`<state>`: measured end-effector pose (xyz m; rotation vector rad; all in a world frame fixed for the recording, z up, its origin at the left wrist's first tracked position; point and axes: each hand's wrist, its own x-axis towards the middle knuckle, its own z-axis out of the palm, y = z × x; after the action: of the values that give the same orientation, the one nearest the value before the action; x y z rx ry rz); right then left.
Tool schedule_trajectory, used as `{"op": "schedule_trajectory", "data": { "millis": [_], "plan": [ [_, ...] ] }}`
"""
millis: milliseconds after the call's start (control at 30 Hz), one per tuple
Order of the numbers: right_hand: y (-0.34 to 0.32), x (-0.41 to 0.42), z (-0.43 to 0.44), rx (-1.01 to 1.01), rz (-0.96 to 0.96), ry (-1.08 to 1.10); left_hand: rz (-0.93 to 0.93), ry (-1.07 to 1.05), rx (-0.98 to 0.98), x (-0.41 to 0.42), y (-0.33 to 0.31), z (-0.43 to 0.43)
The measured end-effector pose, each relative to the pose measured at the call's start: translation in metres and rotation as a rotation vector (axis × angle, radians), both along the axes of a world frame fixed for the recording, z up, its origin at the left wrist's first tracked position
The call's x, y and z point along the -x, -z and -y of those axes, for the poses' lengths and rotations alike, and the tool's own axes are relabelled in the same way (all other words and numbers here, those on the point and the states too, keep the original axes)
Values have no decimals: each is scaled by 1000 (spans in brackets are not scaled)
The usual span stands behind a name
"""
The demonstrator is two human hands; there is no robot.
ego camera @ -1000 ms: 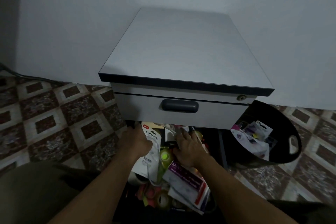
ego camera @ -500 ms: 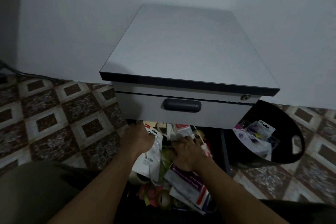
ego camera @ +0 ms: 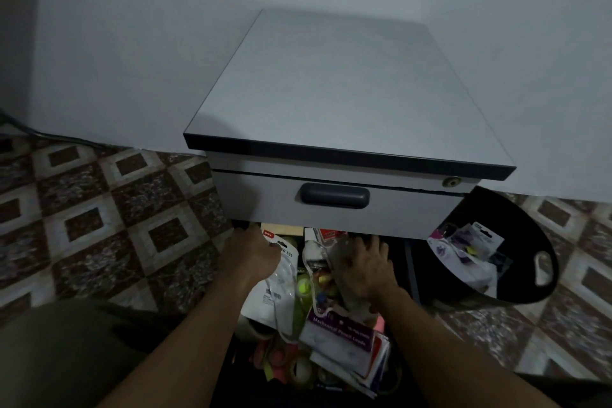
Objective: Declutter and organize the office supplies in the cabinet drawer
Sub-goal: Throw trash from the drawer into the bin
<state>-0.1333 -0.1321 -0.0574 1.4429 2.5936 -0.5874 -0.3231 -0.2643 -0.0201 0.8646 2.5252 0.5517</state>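
Sorting supplies (ego camera: 337, 334) in open drawer (ego camera: 411, 272) under cabinet (ego camera: 331, 93). Right hand (ego camera: 362, 270) fingers spread on them. Left hand (ego camera: 255, 255) at stapler pack (ego camera: 278, 288), grip hidden, cannot tell. I'd lift single packs.

dim, greyish light; cabinet top (ego camera: 344, 83) catches most, drawer (ego camera: 410, 272) below sits in deep shadow. my view bends at edges, corners dark, detail soft.
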Motion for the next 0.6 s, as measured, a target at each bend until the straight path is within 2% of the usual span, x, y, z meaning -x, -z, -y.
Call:
{"op": "schedule_trajectory", "data": {
  "millis": [100,200,300,367,433,500,600],
  "plan": [
    [12,0,-21,65,21,-21,-10,-10,-8,2,2,-1],
    [18,6,-36,17,-29,-59,-31,-23,-16,2,1,-2],
    [14,12,-44,17,-87,18,-44,-33,-9,3,0,-3],
    [11,12,-40,35,-88,36,-42,-26,-4,3,-1,-5],
    [10,9,-26,15,-12,-38,-38,-26,-3,3,-1,-5],
    [15,6,-8,-28,42,-76,-41,-25,-1,2,-3,-5],
    [23,3,15,-125,20,-25,-40,-20,9,1,-4,-4]
  ]
}}
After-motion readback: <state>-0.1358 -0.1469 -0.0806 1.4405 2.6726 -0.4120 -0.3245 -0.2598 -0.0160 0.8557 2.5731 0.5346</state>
